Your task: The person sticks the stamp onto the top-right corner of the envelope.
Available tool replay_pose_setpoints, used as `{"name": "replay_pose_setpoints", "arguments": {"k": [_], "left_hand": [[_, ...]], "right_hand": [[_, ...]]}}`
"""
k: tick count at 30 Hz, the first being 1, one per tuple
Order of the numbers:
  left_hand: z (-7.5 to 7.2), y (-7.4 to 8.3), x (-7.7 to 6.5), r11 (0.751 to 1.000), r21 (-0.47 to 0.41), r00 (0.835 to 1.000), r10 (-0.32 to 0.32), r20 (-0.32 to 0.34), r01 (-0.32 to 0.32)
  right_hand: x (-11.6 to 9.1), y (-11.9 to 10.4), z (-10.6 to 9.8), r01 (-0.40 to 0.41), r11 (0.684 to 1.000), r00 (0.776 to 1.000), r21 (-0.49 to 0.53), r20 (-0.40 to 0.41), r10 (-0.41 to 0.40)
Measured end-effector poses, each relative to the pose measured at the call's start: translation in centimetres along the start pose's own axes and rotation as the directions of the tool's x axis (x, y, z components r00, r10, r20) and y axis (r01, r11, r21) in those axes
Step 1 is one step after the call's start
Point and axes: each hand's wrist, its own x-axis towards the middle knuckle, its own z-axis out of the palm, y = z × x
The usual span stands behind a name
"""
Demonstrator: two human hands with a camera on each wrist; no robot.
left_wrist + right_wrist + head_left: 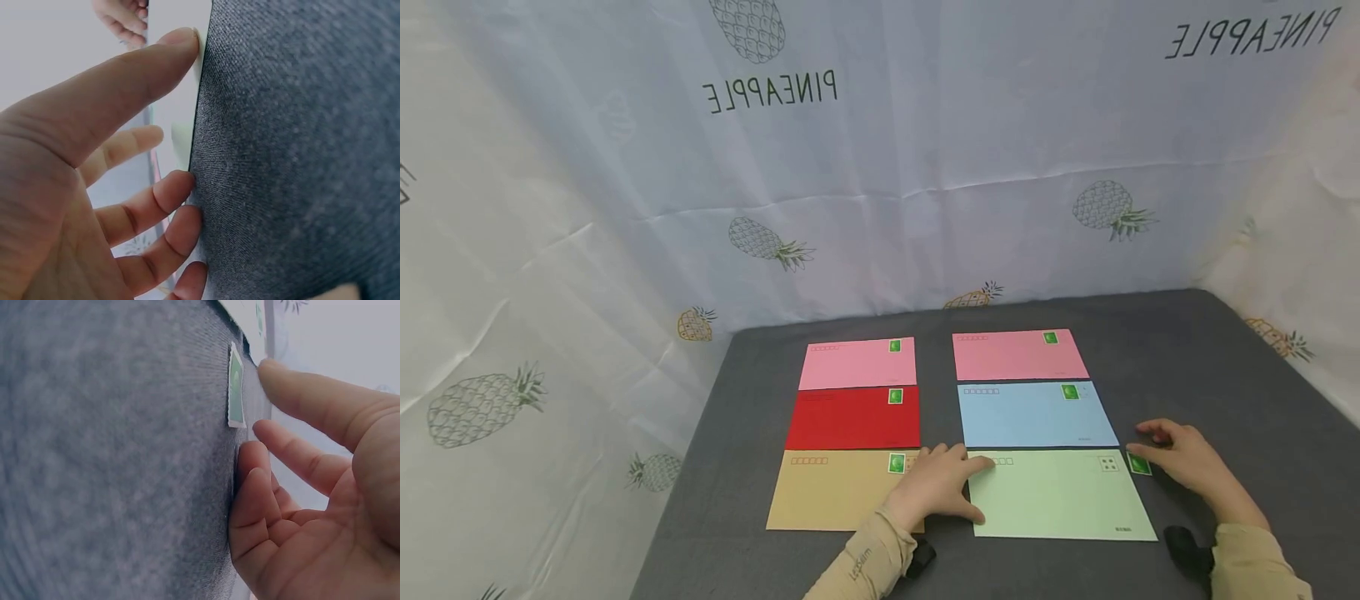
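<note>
A pale green envelope lies nearest the front in the right column; a printed stamp box marks its upper right corner. Spread over its left edge is my left hand, thumb and fingertips touching the paper. That hand also covers the right part of a tan envelope. Just off the green envelope's right edge, a loose green postage stamp lies on the dark cloth. My right hand hovers around it, fingers loosely bent, and in the right wrist view the stamp sits apart from the fingertips.
Behind the tan envelope lie a red envelope and a pink envelope, both stamped. Beyond the green one are a stamped blue envelope and another stamped pink envelope. A pineapple-print curtain borders the grey table.
</note>
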Motion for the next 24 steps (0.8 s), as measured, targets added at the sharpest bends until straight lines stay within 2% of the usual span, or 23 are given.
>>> {"name": "replay_pose_setpoints", "arguments": {"k": [8, 24], "left_hand": [[-0.05, 0.18, -0.01, 1.0, 0.008, 1.0, -0.011, 0.002, 0.011], [0.11, 0.15, 0.19, 1.0, 0.022, 1.0, -0.012, -0.009, 0.012]], "right_hand": [[0.07, -0.16, 0.01, 0.039, 0.999, 0.999, -0.022, -0.009, -0.039], [0.1, -0.46, 0.04, 0.008, 1.0, 1.0, -0.03, 0.008, -0.008]]}}
